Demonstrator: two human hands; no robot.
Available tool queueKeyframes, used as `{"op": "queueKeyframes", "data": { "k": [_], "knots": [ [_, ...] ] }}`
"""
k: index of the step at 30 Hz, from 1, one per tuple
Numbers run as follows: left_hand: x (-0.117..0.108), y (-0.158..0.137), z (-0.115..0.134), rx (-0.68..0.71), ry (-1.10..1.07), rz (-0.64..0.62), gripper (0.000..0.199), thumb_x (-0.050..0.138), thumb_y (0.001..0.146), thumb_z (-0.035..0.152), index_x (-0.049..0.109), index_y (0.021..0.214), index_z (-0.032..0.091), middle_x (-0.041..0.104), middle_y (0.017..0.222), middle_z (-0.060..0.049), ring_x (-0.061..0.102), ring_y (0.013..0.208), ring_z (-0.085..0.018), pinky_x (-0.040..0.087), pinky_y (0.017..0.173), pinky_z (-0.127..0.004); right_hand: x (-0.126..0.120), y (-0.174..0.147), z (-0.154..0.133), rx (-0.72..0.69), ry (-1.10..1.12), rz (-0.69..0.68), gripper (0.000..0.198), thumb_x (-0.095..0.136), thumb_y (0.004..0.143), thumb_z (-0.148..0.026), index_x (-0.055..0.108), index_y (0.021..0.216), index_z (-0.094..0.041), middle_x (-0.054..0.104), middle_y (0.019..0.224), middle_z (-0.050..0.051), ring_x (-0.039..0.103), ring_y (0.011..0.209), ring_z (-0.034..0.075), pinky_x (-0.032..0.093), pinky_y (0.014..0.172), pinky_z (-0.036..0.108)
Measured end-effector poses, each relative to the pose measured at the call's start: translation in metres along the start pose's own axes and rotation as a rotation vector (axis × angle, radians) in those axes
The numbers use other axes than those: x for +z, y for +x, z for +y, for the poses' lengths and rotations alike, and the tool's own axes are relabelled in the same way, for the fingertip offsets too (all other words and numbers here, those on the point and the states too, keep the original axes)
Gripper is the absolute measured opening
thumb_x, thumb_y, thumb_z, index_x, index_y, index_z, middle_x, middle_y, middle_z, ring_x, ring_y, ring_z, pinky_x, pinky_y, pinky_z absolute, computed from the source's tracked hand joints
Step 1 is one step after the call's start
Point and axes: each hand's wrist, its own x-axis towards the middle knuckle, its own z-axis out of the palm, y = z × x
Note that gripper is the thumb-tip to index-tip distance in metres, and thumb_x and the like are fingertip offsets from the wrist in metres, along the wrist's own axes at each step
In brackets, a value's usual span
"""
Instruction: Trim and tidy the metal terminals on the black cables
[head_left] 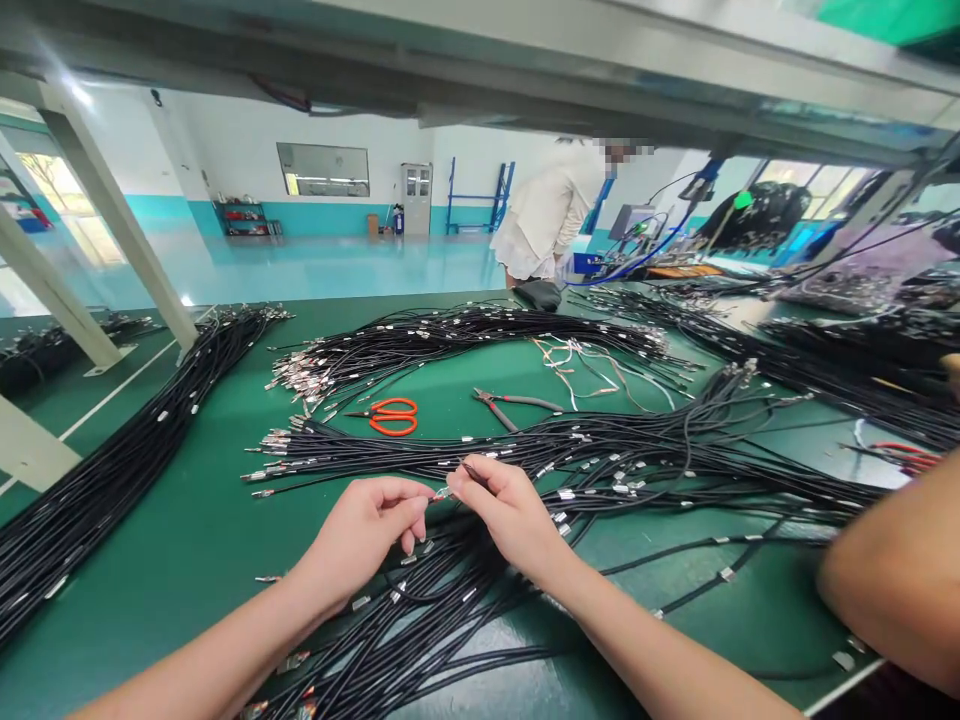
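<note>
Between my two hands, low over the table, is the end of a thin black cable [430, 499] with a small shiny piece [442, 493] on it. My left hand [367, 525] pinches the cable between thumb and forefinger, its other fingers curled. On the other side my right hand [510, 510] is closed, fingertips against the shiny piece, with a dark cable-like length in its grip, partly hidden. Below and behind the hands lie bundles of black cables [420, 600] with white labels and metal-tipped ends. Orange-handled scissors [394, 416] and grey-handled pliers [514, 402] rest beyond them.
More black cable bundles lie at the left [127, 470], the back [450, 328] and the right. A shelf beam [480, 70] crosses overhead, with uprights at left. Somebody's bare arm [900, 570] is close on the right. A person in white [544, 215] stands beyond the table [202, 520].
</note>
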Motion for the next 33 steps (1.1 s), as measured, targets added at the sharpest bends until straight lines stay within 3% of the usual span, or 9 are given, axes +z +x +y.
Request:
{"op": "queueKeyframes", "data": {
  "k": [5, 11, 15, 21, 24, 27, 33],
  "knots": [
    [-0.011, 0.008, -0.001, -0.077, -0.101, -0.174, 0.023, 0.058, 0.073, 0.033, 0.066, 0.080, 0.013, 0.057, 0.058, 0.000, 0.047, 0.052, -0.011, 0.037, 0.056, -0.023, 0.000, -0.001, -0.003, 0.024, -0.033, -0.005, 0.029, 0.047, 0.080, -0.029, 0.038, 0.055, -0.018, 0.032, 0.056, -0.004, 0.030, 0.056, 0.010, 0.027, 0.052, 0.022],
    [-0.018, 0.021, -0.004, -0.061, -0.070, -0.236, 0.012, 0.063, 0.068, 0.023, 0.069, 0.076, 0.016, 0.063, 0.075, -0.002, 0.050, 0.067, -0.013, 0.037, 0.064, -0.023, -0.001, 0.002, 0.002, 0.110, 0.004, -0.025, 0.029, 0.048, 0.079, -0.031, 0.038, 0.055, -0.018, 0.032, 0.057, -0.004, 0.029, 0.056, 0.010, 0.027, 0.052, 0.022],
    [-0.018, 0.023, -0.007, -0.065, -0.038, -0.209, 0.011, 0.065, 0.065, 0.021, 0.068, 0.073, 0.015, 0.055, 0.067, 0.001, 0.045, 0.061, -0.011, 0.035, 0.059, -0.022, -0.002, 0.004, 0.004, 0.145, 0.011, -0.042, 0.031, 0.047, 0.080, -0.031, 0.036, 0.054, -0.018, 0.030, 0.056, -0.005, 0.027, 0.055, 0.009, 0.025, 0.051, 0.022],
    [-0.015, 0.016, -0.017, -0.014, -0.026, -0.157, 0.033, 0.057, 0.073, 0.024, 0.061, 0.105, 0.020, 0.046, 0.065, 0.003, 0.039, 0.060, -0.011, 0.032, 0.057, -0.023, 0.001, 0.004, 0.005, 0.155, -0.043, -0.042, 0.031, 0.048, 0.079, -0.032, 0.037, 0.054, -0.018, 0.030, 0.056, -0.004, 0.029, 0.055, 0.010, 0.026, 0.052, 0.023],
    [-0.015, 0.015, -0.018, 0.031, 0.044, -0.145, 0.025, 0.056, 0.074, 0.025, 0.067, 0.096, 0.020, 0.043, 0.065, 0.002, 0.039, 0.060, -0.011, 0.031, 0.058, -0.024, 0.001, 0.004, 0.006, 0.155, -0.060, -0.042, 0.033, 0.048, 0.079, -0.032, 0.034, 0.053, -0.018, 0.028, 0.056, -0.005, 0.027, 0.054, 0.010, 0.025, 0.051, 0.023],
    [-0.014, 0.015, -0.018, -0.019, 0.007, -0.128, 0.022, 0.058, 0.072, 0.025, 0.069, 0.090, 0.020, 0.042, 0.064, 0.003, 0.037, 0.058, -0.011, 0.030, 0.055, -0.023, 0.002, 0.004, 0.005, 0.155, -0.064, -0.036, 0.032, 0.047, 0.079, -0.031, 0.034, 0.053, -0.018, 0.028, 0.056, -0.005, 0.027, 0.055, 0.010, 0.024, 0.051, 0.023],
    [-0.011, 0.016, -0.012, -0.189, -0.151, -0.057, 0.020, 0.064, 0.066, 0.025, 0.068, 0.082, 0.014, 0.058, 0.067, -0.001, 0.046, 0.060, -0.011, 0.037, 0.058, -0.022, 0.004, 0.007, 0.003, 0.165, -0.068, -0.027, 0.031, 0.047, 0.080, -0.028, 0.034, 0.054, -0.018, 0.028, 0.056, -0.006, 0.026, 0.054, 0.008, 0.025, 0.050, 0.020]
  ]
}}
